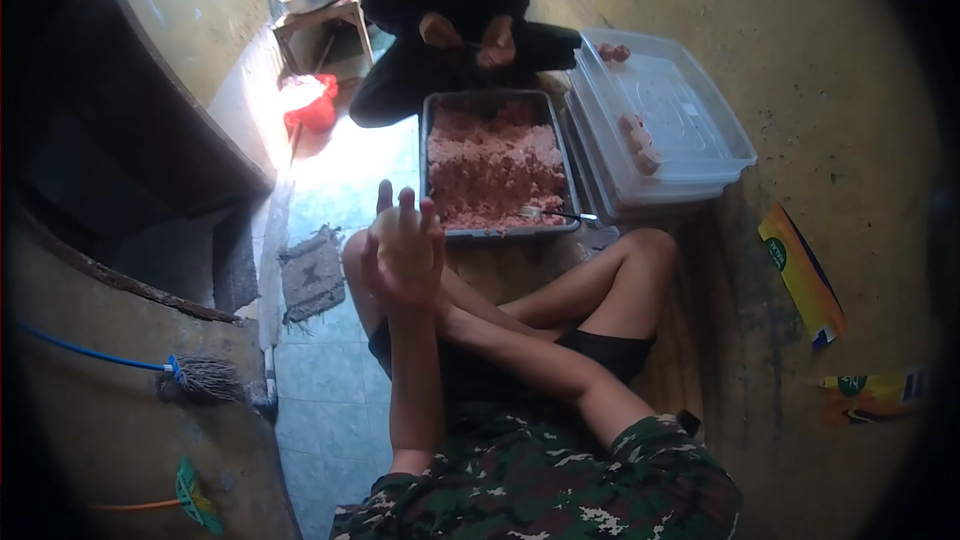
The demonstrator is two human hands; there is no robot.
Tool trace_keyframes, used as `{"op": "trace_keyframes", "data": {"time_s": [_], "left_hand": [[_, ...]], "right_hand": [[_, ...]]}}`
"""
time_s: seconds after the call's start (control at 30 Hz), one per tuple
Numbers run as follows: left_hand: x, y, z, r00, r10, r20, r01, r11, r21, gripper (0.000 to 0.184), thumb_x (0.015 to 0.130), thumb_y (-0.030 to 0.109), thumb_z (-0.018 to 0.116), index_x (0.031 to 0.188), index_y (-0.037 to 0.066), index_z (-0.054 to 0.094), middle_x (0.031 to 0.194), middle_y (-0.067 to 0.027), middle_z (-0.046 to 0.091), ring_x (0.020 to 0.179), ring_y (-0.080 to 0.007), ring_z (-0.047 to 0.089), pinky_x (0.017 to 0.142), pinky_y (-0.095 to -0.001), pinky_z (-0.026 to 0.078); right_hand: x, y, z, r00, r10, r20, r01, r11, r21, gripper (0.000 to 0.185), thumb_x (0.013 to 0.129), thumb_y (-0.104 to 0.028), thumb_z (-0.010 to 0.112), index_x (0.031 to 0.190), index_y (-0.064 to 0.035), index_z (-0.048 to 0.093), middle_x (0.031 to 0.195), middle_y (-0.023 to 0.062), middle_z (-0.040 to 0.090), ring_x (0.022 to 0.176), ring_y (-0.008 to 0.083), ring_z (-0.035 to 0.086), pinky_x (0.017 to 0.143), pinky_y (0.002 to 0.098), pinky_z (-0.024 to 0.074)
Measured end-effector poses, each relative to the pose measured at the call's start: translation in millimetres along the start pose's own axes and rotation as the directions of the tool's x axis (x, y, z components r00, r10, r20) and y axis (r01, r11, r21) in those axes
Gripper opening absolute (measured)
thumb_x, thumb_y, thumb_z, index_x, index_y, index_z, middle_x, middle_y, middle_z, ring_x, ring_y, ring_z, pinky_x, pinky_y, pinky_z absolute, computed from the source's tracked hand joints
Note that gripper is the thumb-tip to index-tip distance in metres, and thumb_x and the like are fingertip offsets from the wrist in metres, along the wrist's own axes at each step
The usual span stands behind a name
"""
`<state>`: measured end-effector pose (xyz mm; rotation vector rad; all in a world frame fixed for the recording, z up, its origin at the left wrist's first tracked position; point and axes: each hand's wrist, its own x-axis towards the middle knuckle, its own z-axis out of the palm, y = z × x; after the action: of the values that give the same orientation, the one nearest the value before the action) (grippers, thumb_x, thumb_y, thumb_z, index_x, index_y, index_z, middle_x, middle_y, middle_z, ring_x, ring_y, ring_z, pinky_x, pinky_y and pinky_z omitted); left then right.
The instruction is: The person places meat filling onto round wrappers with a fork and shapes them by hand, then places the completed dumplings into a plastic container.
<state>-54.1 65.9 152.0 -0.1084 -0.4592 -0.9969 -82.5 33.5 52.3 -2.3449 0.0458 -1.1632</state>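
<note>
My left hand (405,245) is raised in front of me, fingers stretched up and apart. Its palm looks pale; whether a thin covering lies on it, I cannot tell. My right hand (442,312) reaches across to the left wrist, its fingers hidden behind that wrist. Just beyond my crossed legs, a dark rectangular tray (500,233) holds a thick layer of pink minced meat (500,165). A fork (555,213) rests on the meat at the tray's near right corner, apart from both hands.
Stacked clear plastic boxes (690,175) stand right of the tray, the top one holding meat lumps (640,145). Across sits a person in dark clothes, hands (470,38) together. Left are a red bucket (312,105), a mat (312,275) and a mop (205,377).
</note>
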Motion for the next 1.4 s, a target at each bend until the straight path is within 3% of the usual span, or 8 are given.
{"op": "trace_keyframes", "data": {"time_s": [0.1, 0.27, 0.43, 0.57, 0.7, 0.77, 0.97, 1.4], "left_hand": [[15.3, -11.6, -25.2, 0.999, -0.028, 0.034, 0.032, 0.993, -0.113, 0.064, 0.090, 0.027, 0.057, 0.148, 0.016, 0.032, 0.140, -0.0135, 0.046, 0.128, -0.0305, 0.044, 0.101, -0.0462, 0.043], [6.5, -37.5, -90.0, 0.908, -0.105, -0.405, 0.145, 0.987, 0.069, 0.055, 0.089, 0.022, 0.053, 0.140, 0.008, 0.039, 0.130, -0.0193, 0.052, 0.123, -0.0332, 0.051, 0.095, -0.0493, 0.049], [-8.6, -73.1, -131.7, 0.730, -0.520, -0.443, 0.518, 0.844, -0.137, 0.044, 0.092, 0.021, 0.047, 0.133, 0.007, 0.047, 0.120, -0.0167, 0.060, 0.108, -0.0306, 0.060, 0.089, -0.0456, 0.052], [-23.6, -97.7, -144.6, 0.625, -0.633, -0.458, 0.645, 0.748, -0.154, 0.043, 0.092, 0.023, 0.044, 0.131, 0.004, 0.050, 0.124, -0.0196, 0.059, 0.112, -0.0326, 0.060, 0.092, -0.0422, 0.050], [-25.1, -100.6, -142.4, 0.441, -0.672, -0.595, 0.777, 0.618, -0.121, 0.041, 0.092, 0.023, 0.045, 0.127, 0.004, 0.053, 0.116, -0.0161, 0.063, 0.108, -0.0273, 0.062, 0.089, -0.0386, 0.050], [-23.5, -100.3, -145.0, 0.344, -0.685, -0.642, 0.839, 0.531, -0.117, 0.040, 0.093, 0.027, 0.047, 0.126, 0.005, 0.055, 0.111, -0.0136, 0.066, 0.100, -0.0231, 0.064, 0.087, -0.0377, 0.051], [-19.0, -101.3, -142.6, 0.420, -0.670, -0.612, 0.817, 0.572, -0.066, 0.038, 0.096, 0.031, 0.049, 0.120, 0.003, 0.058, 0.098, -0.0123, 0.068, 0.091, -0.0213, 0.065, 0.086, -0.0345, 0.050], [-9.9, -95.4, -140.9, 0.452, -0.652, -0.609, 0.838, 0.544, 0.041, 0.042, 0.094, 0.042, 0.049, 0.120, 0.011, 0.061, 0.098, -0.0064, 0.068, 0.091, -0.0159, 0.063, 0.068, -0.0267, 0.046]], "right_hand": [[-30.0, 39.0, -35.8, 0.995, 0.099, -0.020, -0.101, 0.990, -0.094, 0.010, 0.081, -0.014, 0.060, 0.086, -0.0053, 0.058, 0.074, 0.0117, 0.054, 0.065, 0.0313, 0.059, 0.055, 0.0431, 0.0499], [-3.1, 134.9, -142.8, 0.934, 0.350, -0.073, -0.340, 0.806, -0.484, 0.010, 0.080, -0.011, 0.056, 0.087, -0.0047, 0.060, 0.085, 0.0181, 0.059, 0.077, 0.0364, 0.061, 0.065, 0.0511, 0.0492], [-9.2, 198.9, -185.3, 0.421, 0.825, 0.377, -0.275, 0.512, -0.814, 0.013, 0.079, -0.013, 0.062, 0.088, -0.0087, 0.071, 0.083, 0.0167, 0.068, 0.080, 0.0366, 0.066, 0.070, 0.0491, 0.0511], [6.1, 199.2, -182.6, 0.444, 0.782, 0.436, -0.203, 0.562, -0.801, 0.010, 0.078, -0.011, 0.063, 0.080, -0.0069, 0.072, 0.077, 0.0175, 0.068, 0.078, 0.0370, 0.067, 0.068, 0.0497, 0.0509], [36.1, 197.0, -161.3, 0.715, 0.542, 0.442, -0.110, 0.711, -0.695, 0.012, 0.075, -0.010, 0.061, 0.080, -0.0081, 0.071, 0.071, 0.0131, 0.066, 0.080, 0.0329, 0.065, 0.072, 0.0458, 0.0481], [51.7, 190.6, -130.2, 0.757, 0.292, 0.584, 0.199, 0.748, -0.633, 0.009, 0.071, -0.012, 0.061, 0.070, -0.0081, 0.069, 0.067, 0.0095, 0.064, 0.077, 0.0274, 0.062, 0.076, 0.0404, 0.0440], [52.1, 186.6, -75.0, 0.659, 0.145, 0.738, 0.332, 0.824, -0.458, 0.010, 0.062, -0.016, 0.063, 0.056, -0.0078, 0.064, 0.065, 0.0091, 0.063, 0.073, 0.0239, 0.058, 0.077, 0.0380, 0.0402], [69.3, 194.9, -74.8, 0.420, 0.535, 0.733, 0.018, 0.803, -0.596, 0.008, 0.069, -0.020, 0.065, 0.069, -0.0127, 0.069, 0.073, 0.0128, 0.068, 0.076, 0.0301, 0.067, 0.076, 0.0436, 0.0411]]}}
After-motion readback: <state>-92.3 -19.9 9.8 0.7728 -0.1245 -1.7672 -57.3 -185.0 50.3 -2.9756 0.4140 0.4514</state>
